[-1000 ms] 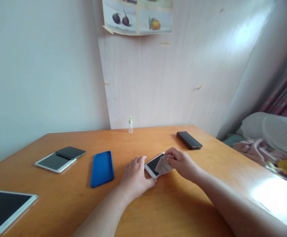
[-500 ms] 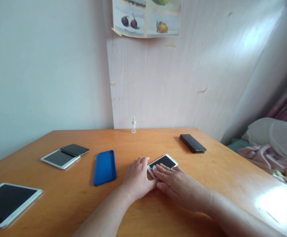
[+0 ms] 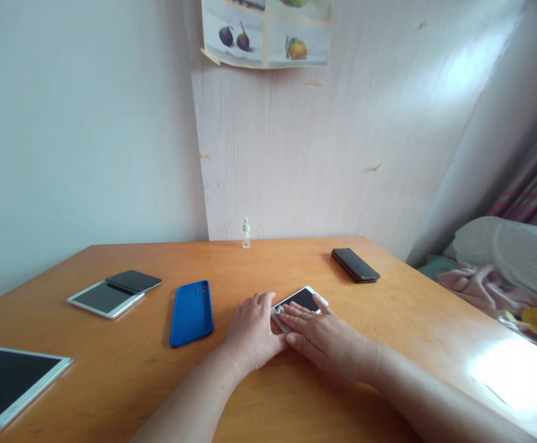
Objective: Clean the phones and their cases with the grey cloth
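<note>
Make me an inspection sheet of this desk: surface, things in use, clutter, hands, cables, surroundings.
Surface: wooden table, glare at right.
Things in use: white phone, lying flat; pale cloth, mostly hidden under the right hand.
Clutter: blue case; small bottle, upright at the back; flat dark case at right; near tablet, cut off by the picture's edge; far tablet, partly under a black slab.
Hands: left hand at the white phone's left end; right hand flat over the cloth.
Cables: nothing seen.
Surroundings: fruit pictures on the wall; bedding at right.
</note>
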The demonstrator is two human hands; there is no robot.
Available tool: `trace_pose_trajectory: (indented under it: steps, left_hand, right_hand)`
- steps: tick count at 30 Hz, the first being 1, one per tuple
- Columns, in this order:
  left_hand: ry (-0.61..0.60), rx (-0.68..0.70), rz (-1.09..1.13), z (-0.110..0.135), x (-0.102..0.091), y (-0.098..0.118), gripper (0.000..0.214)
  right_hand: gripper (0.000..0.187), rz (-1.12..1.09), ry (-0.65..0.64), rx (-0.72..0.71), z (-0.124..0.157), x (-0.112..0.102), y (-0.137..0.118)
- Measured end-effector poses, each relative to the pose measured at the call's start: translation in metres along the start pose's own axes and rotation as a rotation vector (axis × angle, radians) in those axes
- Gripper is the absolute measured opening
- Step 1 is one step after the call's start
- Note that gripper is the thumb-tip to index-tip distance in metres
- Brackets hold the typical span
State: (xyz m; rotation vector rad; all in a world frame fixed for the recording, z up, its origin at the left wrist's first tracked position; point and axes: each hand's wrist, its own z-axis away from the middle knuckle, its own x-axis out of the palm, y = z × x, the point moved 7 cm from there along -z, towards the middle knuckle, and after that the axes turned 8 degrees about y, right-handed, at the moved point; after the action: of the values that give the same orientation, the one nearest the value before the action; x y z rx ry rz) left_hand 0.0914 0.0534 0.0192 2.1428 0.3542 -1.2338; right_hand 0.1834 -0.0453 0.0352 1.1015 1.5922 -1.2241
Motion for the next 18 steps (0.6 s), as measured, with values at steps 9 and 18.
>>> trace_pose_trajectory:
  steps: [9, 18]
  left_hand:
    - [0.003, -0.007, -0.006, 0.0, -0.001, 0.002, 0.07]
    - [0.009, -0.021, 0.013, 0.0, 0.0, 0.002, 0.082]
  right_hand:
    - [0.053, 0.081, 0.057, 0.187, -0.01, 0.003, 0.032]
    - [0.053, 0.1, 0.068, 0.307, -0.019, 0.005, 0.056]
